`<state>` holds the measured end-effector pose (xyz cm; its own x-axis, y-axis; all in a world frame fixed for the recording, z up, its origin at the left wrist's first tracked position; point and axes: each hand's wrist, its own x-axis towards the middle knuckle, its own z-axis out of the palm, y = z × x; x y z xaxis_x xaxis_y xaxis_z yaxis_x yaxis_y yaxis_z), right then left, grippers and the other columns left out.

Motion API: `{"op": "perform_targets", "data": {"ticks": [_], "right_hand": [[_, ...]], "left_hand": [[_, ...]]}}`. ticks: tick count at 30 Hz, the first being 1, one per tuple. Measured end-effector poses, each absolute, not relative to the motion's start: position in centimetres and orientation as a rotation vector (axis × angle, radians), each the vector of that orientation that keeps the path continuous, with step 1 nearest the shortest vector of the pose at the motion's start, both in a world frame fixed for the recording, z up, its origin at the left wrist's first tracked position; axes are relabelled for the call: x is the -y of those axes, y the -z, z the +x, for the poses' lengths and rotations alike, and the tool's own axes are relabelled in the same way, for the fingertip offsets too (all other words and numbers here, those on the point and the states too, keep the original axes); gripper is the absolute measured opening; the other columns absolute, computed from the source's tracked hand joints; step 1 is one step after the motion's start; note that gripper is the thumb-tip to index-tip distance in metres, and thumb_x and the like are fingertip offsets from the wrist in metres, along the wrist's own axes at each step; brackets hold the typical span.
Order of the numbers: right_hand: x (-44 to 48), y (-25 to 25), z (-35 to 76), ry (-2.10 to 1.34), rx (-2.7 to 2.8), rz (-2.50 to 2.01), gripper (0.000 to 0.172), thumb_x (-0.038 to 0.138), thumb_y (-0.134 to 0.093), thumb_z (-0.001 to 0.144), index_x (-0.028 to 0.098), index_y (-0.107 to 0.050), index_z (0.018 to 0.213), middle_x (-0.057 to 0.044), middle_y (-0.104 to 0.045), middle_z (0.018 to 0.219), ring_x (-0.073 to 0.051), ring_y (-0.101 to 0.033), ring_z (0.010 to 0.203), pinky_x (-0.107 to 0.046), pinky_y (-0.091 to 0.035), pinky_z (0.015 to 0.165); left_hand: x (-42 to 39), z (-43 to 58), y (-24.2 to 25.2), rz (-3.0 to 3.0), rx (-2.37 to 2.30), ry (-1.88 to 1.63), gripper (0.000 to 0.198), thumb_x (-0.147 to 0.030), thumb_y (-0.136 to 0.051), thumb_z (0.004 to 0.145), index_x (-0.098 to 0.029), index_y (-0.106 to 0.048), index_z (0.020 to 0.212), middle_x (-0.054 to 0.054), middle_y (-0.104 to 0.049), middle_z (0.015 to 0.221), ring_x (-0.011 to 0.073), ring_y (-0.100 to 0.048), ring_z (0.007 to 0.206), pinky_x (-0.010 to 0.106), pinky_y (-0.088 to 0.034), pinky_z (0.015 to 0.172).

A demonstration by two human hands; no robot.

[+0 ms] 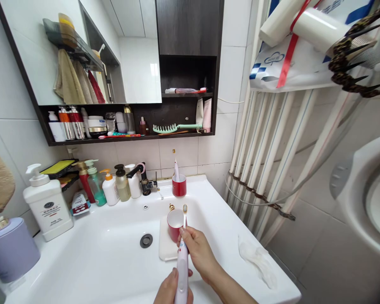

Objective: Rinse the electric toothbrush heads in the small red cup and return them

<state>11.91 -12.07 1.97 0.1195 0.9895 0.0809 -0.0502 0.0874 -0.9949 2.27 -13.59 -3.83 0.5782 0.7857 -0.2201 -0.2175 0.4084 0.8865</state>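
Both hands grip 1 electric toothbrush (182,257) held upright over the sink (107,253), bristles up. The left hand (171,289) wraps the handle's base at the bottom edge; the right hand (198,249), forearm angled in from the lower right, pinches its upper part. A red cup (175,223) stands just behind it.
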Motion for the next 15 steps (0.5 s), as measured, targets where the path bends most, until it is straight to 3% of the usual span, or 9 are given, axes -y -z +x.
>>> {"op": "perform_targets", "data": {"ticks": [8,15], "right_hand": [[11.68,-1.61,11.54,-1.088,1.129,-1.189,0.033,0.046,-0.039,0.063,0.015,-0.042,0.051,0.004,-0.042,0.045,-0.006,-0.035,0.038,-0.019,-0.026,0.039],[11.71,-1.58,11.23,-1.219,1.07,-1.16,0.031,0.045,-0.038,0.064,0.016,-0.042,0.056,0.004,-0.043,0.047,-0.005,-0.034,0.035,-0.018,-0.022,0.03]], "left_hand": [[14.65,2.46,3.45,0.86,-0.592,-0.811,0.051,-0.056,-0.029,0.062,-0.013,-0.038,0.087,-0.006,-0.043,0.038,0.0068,-0.037,0.025,0.019,-0.025,0.03],[14.57,2.47,3.52,0.821,-0.56,-0.827,0.048,-0.055,-0.028,0.064,-0.013,-0.038,0.084,-0.005,-0.043,0.039,0.0065,-0.037,0.024,0.017,-0.026,0.026]]}}
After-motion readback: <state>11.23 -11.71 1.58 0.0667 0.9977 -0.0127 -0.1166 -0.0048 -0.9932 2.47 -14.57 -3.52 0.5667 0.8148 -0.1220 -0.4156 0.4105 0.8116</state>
